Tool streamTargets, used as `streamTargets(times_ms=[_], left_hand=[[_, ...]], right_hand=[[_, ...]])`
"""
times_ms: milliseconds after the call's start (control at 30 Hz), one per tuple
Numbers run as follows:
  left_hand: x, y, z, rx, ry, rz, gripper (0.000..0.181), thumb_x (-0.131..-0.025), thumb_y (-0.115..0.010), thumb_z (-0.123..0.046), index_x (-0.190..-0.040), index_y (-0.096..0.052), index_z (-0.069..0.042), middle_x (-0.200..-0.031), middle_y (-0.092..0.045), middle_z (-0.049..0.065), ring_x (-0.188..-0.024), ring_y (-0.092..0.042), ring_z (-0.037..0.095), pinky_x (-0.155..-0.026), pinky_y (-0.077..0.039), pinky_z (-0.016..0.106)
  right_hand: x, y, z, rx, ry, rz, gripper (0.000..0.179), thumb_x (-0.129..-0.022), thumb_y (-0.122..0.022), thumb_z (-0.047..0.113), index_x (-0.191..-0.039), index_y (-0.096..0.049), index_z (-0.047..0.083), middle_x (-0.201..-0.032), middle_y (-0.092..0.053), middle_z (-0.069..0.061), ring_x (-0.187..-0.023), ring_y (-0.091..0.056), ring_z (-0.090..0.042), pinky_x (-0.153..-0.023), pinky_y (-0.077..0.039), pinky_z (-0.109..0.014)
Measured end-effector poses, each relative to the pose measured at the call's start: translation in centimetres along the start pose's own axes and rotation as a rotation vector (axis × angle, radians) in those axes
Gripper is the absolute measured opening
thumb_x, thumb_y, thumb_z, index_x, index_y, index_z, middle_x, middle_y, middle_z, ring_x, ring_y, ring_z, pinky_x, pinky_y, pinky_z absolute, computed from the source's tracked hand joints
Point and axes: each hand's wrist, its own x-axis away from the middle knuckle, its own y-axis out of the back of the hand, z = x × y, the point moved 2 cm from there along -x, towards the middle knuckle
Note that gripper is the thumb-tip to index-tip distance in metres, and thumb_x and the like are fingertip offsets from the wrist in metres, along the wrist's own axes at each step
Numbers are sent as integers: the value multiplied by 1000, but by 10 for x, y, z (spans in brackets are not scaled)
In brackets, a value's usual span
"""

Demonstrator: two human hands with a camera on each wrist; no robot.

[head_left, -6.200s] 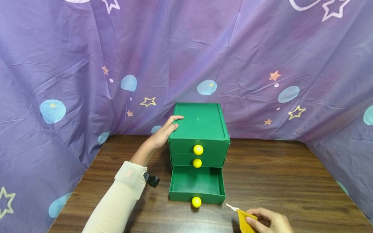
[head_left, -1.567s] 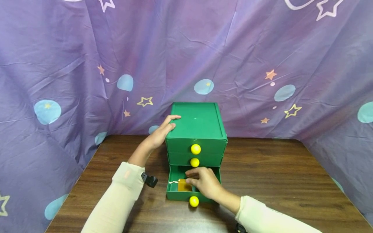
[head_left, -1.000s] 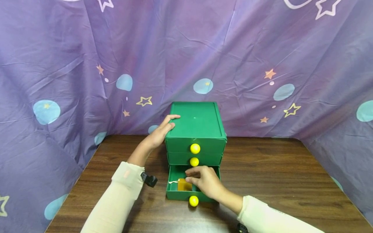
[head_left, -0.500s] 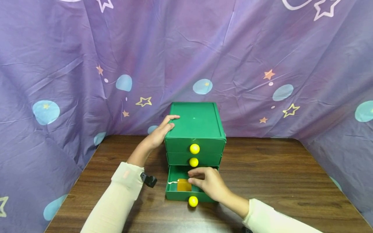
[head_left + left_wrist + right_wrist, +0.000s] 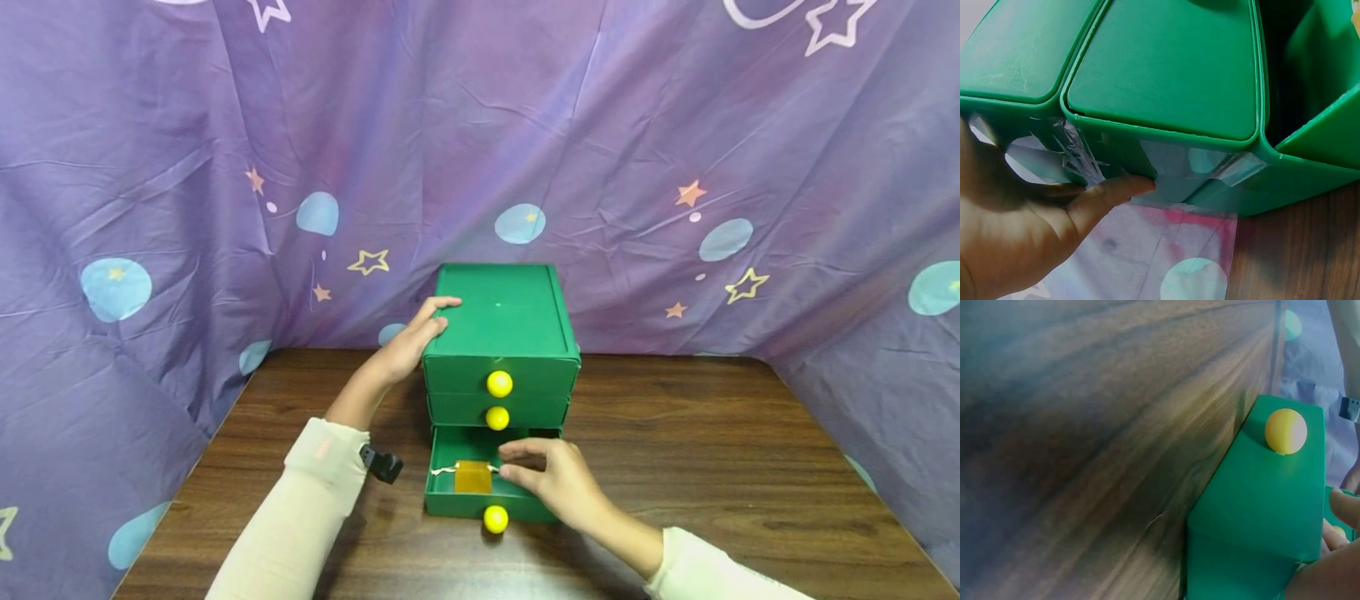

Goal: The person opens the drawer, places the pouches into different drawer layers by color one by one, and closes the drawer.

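A green cabinet (image 5: 498, 312) of stacked drawers with yellow knobs stands on the table. Its bottom drawer (image 5: 457, 504) is pulled out. Flat inside lies a small yellow drawstring pouch (image 5: 473, 477), white cords reaching out on both sides. My right hand (image 5: 558, 479) hovers over the drawer's right part, thumb and forefinger apart, fingertips close to the pouch's right cord. In the right wrist view, part of that hand (image 5: 1332, 569) shows beyond the drawer front (image 5: 1260, 494). My left hand (image 5: 408, 346) rests against the cabinet's left side, its thumb (image 5: 1119, 190) along the taped wall.
The wooden table (image 5: 697, 450) extends to both sides of the cabinet. A purple patterned cloth (image 5: 637, 167) hangs behind. Each of the two upper drawers is closed, with a yellow knob (image 5: 499, 384) on the top one. A black wrist camera (image 5: 382, 463) sits on my left sleeve.
My right hand brought the pouch from the table's front right into the drawer and let it go. Lately it has drawn slightly right, uncovering the right cord. The left hand stays put.
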Motion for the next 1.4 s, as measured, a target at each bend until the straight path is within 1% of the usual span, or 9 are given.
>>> streamTargets(times_ms=[133, 267, 533, 667, 800, 967, 1133, 1300, 1400], left_hand=[[0, 0, 0, 6, -3, 1, 48, -109, -30, -21, -154, -34, -6, -166, -21, 20, -153, -17, 38, -122, -15, 60], [1, -1, 0, 15, -9, -1, 48, -109, -30, -20, -154, -34, -6, -166, -21, 20, -153, -17, 37, -123, -14, 59], [0, -1, -1, 13, -12, -9, 47, -108, -31, -19, -154, -34, -6, -166, -22, 20, -153, -17, 37, -123, -14, 59], [0, -2, -1, 13, -10, -6, 47, -108, -31, -20, -154, -34, -6, -166, -22, 20, -154, -17, 38, -123, -14, 60], [1, -2, 0, 6, -13, -6, 48, -108, -31, -21, -154, -34, -6, -166, -21, 20, -154, -16, 39, -123, -12, 61], [1, -1, 0, 7, -11, -9, 48, -108, -30, -21, -154, -34, -7, -166, -21, 20, -154, -17, 39, -123, -13, 61], [1, -1, 1, 4, -15, -11, 48, -108, -31, -20, -153, -34, -6, -166, -23, 20, -153, -19, 38, -123, -14, 60], [0, -1, 0, 3, -15, -16, 48, -107, -31, -18, -153, -35, -6, -165, -24, 19, -152, -20, 37, -124, -15, 58], [0, -1, 0, 1, -15, -16, 47, -107, -32, -18, -153, -35, -6, -165, -24, 19, -152, -20, 37, -124, -14, 57]], right_hand=[[6, 3, -3, -43, 12, 4, 27, -89, -81, 15, -111, -77, 1, -106, -79, -7, -96, -75, -19, -84, -59, -26], [11, 6, -6, -70, 3, 6, 29, -90, -80, 18, -114, -76, 1, -109, -78, -8, -98, -75, -19, -85, -59, -25], [20, 14, -8, -44, 19, -24, 29, -89, -81, 15, -115, -76, 2, -109, -78, -5, -100, -74, -15, -87, -59, -27], [26, 18, -11, -75, 3, -24, 30, -89, -80, 13, -116, -76, 2, -111, -78, -7, -102, -74, -19, -88, -58, -26], [31, 22, -13, -112, -3, -24, 31, -90, -80, 16, -118, -75, 3, -113, -77, -8, -103, -74, -23, -88, -58, -25], [35, 25, -12, -126, 4, -30, 33, -91, -80, 19, -119, -75, 3, -114, -77, -7, -104, -74, -20, -88, -58, -25], [39, 27, -12, -150, 14, -37, 33, -91, -79, 16, -120, -74, 2, -115, -77, -9, -105, -73, -19, -88, -58, -25], [43, 32, -15, -155, -5, -56, 33, -90, -79, 14, -121, -74, 2, -115, -77, -9, -104, -73, -14, -87, -58, -25], [46, 35, -17, -156, -19, -64, 34, -90, -80, 14, -121, -73, 2, -116, -77, -9, -105, -73, -14, -87, -58, -24]])
